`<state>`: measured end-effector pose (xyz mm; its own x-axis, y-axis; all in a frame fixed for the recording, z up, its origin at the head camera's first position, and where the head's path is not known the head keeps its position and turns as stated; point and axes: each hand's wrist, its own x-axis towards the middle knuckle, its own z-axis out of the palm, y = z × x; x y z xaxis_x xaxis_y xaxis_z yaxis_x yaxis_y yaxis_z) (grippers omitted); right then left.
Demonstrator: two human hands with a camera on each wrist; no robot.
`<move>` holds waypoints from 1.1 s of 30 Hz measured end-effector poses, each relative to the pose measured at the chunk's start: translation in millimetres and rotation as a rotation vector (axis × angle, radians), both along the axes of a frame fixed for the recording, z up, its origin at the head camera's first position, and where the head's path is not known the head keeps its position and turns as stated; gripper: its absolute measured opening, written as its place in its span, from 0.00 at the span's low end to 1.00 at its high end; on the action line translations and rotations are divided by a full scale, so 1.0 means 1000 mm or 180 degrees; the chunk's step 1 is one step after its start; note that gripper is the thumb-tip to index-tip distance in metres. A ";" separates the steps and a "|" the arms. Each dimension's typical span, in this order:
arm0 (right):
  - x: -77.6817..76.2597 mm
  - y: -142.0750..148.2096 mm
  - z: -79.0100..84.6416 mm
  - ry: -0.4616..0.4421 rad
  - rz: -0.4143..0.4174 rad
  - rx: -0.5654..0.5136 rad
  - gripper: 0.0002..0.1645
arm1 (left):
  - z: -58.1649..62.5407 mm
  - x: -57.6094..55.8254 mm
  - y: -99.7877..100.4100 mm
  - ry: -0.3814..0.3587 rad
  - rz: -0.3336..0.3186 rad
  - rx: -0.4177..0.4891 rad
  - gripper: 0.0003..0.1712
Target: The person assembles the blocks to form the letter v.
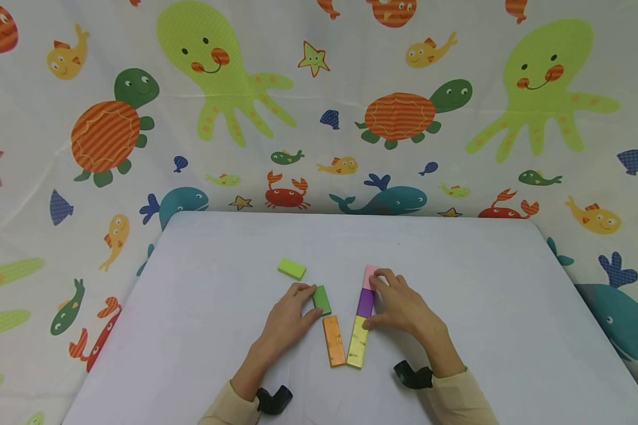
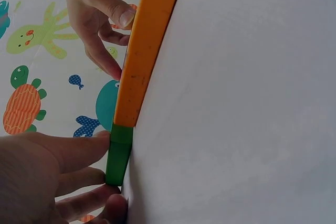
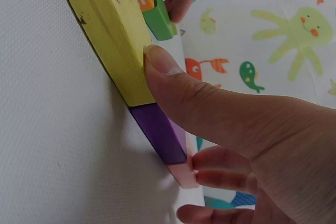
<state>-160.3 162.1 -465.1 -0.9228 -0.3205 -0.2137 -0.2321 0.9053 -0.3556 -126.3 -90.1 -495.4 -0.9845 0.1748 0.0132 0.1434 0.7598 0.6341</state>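
Observation:
In the head view, two lines of wooden blocks form a V on the white table. My left hand (image 1: 289, 316) holds a green block (image 1: 322, 300) between thumb and fingers, at the far end of an orange block (image 1: 334, 341). Along the right line lie a yellow block (image 1: 357, 343), a purple block (image 1: 365, 303) and a pink block (image 1: 369, 276), end to end. My right hand (image 1: 404, 304) spans this line from its right side, the thumb touching the yellow block and the fingertips at the pink one. The near ends of the orange and yellow blocks meet.
A light green block (image 1: 292, 268) lies apart, beyond my left hand. The white table (image 1: 489, 283) reaches back to a curtain (image 1: 319, 118) printed with sea animals. Black wrist devices (image 1: 412, 375) sit beside both sleeves.

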 end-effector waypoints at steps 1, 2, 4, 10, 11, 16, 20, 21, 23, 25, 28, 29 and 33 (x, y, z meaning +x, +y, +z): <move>0.000 0.000 0.000 -0.0003 -0.0001 0.0000 0.61 | 0.000 0.000 0.000 0.0001 -0.0003 0.0002 0.29; 0.000 0.000 0.000 -0.0006 -0.0005 -0.0003 0.61 | -0.001 0.000 0.000 0.0014 -0.0011 -0.0009 0.30; 0.000 0.000 0.000 -0.0008 -0.0007 -0.0005 0.61 | -0.001 0.000 0.000 0.0027 -0.0028 -0.0028 0.30; 0.000 0.000 0.000 0.0001 -0.0001 -0.0010 0.60 | -0.003 0.001 0.002 0.0079 -0.0045 -0.0031 0.30; 0.000 0.000 0.000 0.0004 -0.0002 -0.0010 0.60 | -0.003 0.001 0.002 0.0082 -0.0040 -0.0023 0.30; 0.000 0.000 0.001 0.0003 0.0000 -0.0010 0.60 | -0.002 0.002 0.003 0.0092 -0.0044 -0.0025 0.29; 0.000 0.000 0.001 0.0000 0.0007 -0.0010 0.60 | 0.000 0.002 0.003 0.0114 -0.0092 -0.0041 0.28; 0.000 0.000 0.001 -0.0002 0.0005 -0.0008 0.60 | 0.000 0.002 0.003 0.0112 -0.0101 -0.0042 0.28; 0.000 0.000 0.001 -0.0002 0.0006 -0.0001 0.60 | 0.001 0.002 0.003 0.0103 -0.0109 -0.0039 0.28; 0.001 0.000 0.001 -0.0001 0.0006 0.0008 0.60 | 0.001 0.002 0.003 0.0100 -0.0111 -0.0029 0.28; 0.001 0.000 0.001 0.0002 0.0005 0.0007 0.60 | 0.000 0.002 0.003 0.0097 -0.0114 -0.0042 0.28; 0.001 0.000 0.001 0.0004 0.0004 0.0004 0.60 | -0.001 0.002 0.003 0.0096 -0.0116 -0.0047 0.28; 0.001 0.000 0.002 0.0006 -0.0003 -0.0007 0.60 | -0.001 0.002 0.003 0.0106 -0.0137 -0.0070 0.28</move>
<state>-159.0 161.8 -463.6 -0.9235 -0.3202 -0.2113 -0.2320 0.9048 -0.3571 -124.7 -86.8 -496.3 -0.9752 0.2176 0.0414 0.1970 0.7662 0.6117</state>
